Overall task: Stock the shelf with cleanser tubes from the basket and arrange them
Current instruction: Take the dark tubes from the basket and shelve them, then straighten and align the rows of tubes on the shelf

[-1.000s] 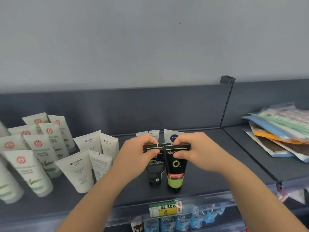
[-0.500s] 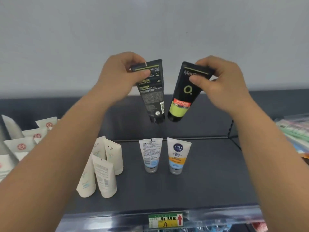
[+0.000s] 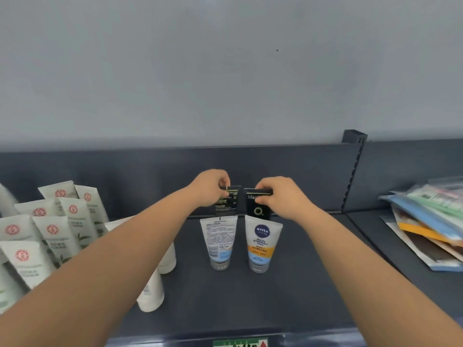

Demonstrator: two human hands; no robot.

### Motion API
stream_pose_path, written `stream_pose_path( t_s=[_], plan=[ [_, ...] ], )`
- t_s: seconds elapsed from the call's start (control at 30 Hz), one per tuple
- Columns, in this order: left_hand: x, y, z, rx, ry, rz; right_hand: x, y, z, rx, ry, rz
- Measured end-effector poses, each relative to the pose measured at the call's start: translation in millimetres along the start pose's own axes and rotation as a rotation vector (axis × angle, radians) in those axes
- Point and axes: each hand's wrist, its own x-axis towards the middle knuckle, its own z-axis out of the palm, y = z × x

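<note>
white nivea "skin energy" tube (image 3: 263,246)

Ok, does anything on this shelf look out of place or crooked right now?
Two tubes face backwards: the front-row tube beside the Nivea tube shows its printed back panel, and so does the black tube the left hand pinches behind it. On the right, the flat packets lie in a loose, fanned pile.

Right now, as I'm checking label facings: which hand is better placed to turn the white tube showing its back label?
Probably left. The left hand, pinching a black tube, sits just behind that white tube; the right hand holds the other black tube behind the Nivea tube beside it.
</note>
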Motion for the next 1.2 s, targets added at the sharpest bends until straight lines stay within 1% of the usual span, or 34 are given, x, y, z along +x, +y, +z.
stream_pose_path(
  t_s=[0.1,0.2,0.3,0.4,0.57,0.73,0.83,1.07,1.2],
  plan=[
    [0.5,-1.7,1.6,0.002,-0.045,-0.023,-0.7,3.6,0.6,0.014,-0.055,0.034],
    [-1.4,0.1,-3.7,0.023,-0.141,-0.026,-0.8,4.7,-4.0,0.029,-0.113,0.039],
    [-7.4,2.7,-9.9,0.028,-0.179,-0.024,-3.0,3.1,-9.9,0.071,-0.112,0.035],
    [-16.2,5.9,-15.2,0.046,-0.140,-0.008,-5.2,-3.2,-13.5,0.071,-0.089,0.001],
    [-34.8,10.7,-20.2,0.265,-0.094,0.034,-9.2,-26.3,-16.3,-0.051,-0.104,-0.086],
    [-61.0,9.2,-29.2,0.417,-0.044,-0.011,-15.8,-51.5,-16.1,-0.219,-0.125,-0.191],
    [-82.0,7.6,-38.5,0.490,0.004,-0.040,-17.6,-69.0,-11.3,-0.236,-0.130,-0.247],
    [-137.3,-4.8,-61.8,0.525,0.133,-0.153,-30.0,-121.6,6.4,-0.215,-0.176,-0.418],
    [-175.0,-14.8,-74.4,0.488,0.206,-0.222,-39.8,-152.3,22.0,-0.192,-0.217,-0.505]
  ],
)
